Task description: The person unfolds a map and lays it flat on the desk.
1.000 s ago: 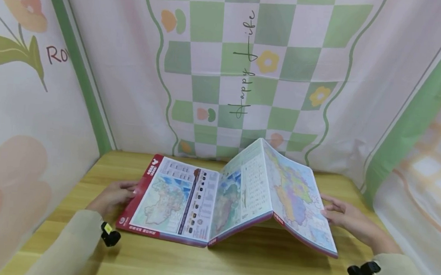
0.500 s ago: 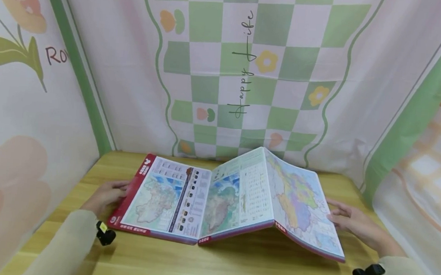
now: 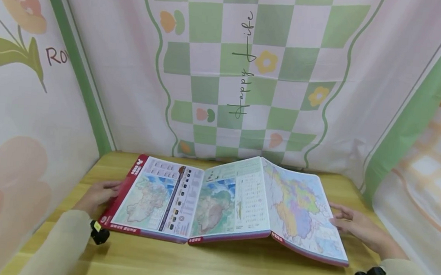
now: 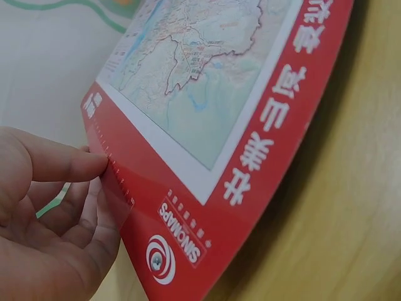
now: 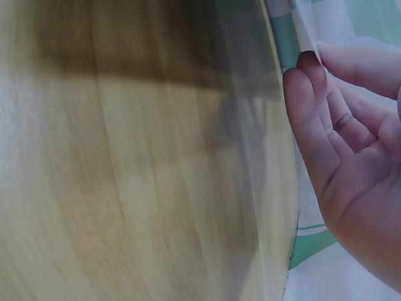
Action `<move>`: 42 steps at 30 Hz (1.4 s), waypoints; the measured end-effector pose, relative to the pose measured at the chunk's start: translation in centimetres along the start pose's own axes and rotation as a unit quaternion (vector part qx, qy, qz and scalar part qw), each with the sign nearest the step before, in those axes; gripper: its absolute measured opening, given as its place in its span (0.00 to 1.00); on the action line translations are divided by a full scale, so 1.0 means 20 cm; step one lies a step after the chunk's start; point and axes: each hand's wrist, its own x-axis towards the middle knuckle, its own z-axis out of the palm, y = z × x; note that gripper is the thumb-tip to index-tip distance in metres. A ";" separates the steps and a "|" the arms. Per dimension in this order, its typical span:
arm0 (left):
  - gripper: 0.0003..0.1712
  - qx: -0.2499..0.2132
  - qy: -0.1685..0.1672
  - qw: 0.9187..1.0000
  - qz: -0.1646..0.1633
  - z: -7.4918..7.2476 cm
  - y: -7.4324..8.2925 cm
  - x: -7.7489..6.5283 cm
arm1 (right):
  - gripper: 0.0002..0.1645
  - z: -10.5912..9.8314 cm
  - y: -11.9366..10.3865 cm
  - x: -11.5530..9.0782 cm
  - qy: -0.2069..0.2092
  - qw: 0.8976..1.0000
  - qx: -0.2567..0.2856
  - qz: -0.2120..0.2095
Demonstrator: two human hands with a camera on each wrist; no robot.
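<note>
A folding map (image 3: 215, 206) with glossy panels lies partly unfolded across the table, its right fold raised like a low tent. Its left panel has a red border with white lettering, close up in the left wrist view. My left hand (image 3: 101, 195) pinches that red edge, thumb on top and fingers underneath. At the far right edge, my right hand (image 3: 357, 228) pinches the panel with the multicoloured map. In the right wrist view the right hand (image 5: 357, 138) has its thumb and fingertips on the panel's edge, while the panel's printed face is hidden.
The wooden table (image 3: 225, 271) shows in front of the map. A curtain (image 3: 233, 69) with green checks hangs right behind the table, and patterned cloth flanks both sides. Each wrist wears a small black camera (image 3: 99, 232).
My hands have drawn apart, the left moving left and the right moving right and slightly nearer. The map has spread wider and its raised fold has sunk.
</note>
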 end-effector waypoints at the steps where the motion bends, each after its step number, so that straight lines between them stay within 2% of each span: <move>1: 0.32 0.000 0.002 1.000 -0.003 -0.01 -0.01 0.01 | 0.45 0.00 0.00 0.00 0.001 1.000 -0.004 -0.001; 6: 0.32 -0.013 0.010 1.000 -0.012 -0.03 -0.02 0.01 | 0.44 0.00 0.00 -0.01 0.007 1.000 -0.026 -0.001; 12: 0.32 -0.034 0.013 0.999 -0.005 -0.04 -0.02 -0.02 | 0.43 0.01 -0.01 -0.01 0.016 0.999 -0.050 0.003; 24: 0.30 -0.026 0.017 1.000 -0.002 -0.07 -0.04 -0.01 | 0.39 0.01 0.02 0.02 0.046 0.994 -0.099 0.017; 33: 0.28 -0.009 0.029 0.999 -0.018 -0.06 -0.04 -0.01 | 0.35 0.02 0.03 0.04 0.041 0.990 -0.133 0.014; 42: 0.28 0.010 0.042 0.999 0.006 -0.05 -0.05 0.00 | 0.33 0.01 0.01 0.04 0.035 0.990 -0.130 0.037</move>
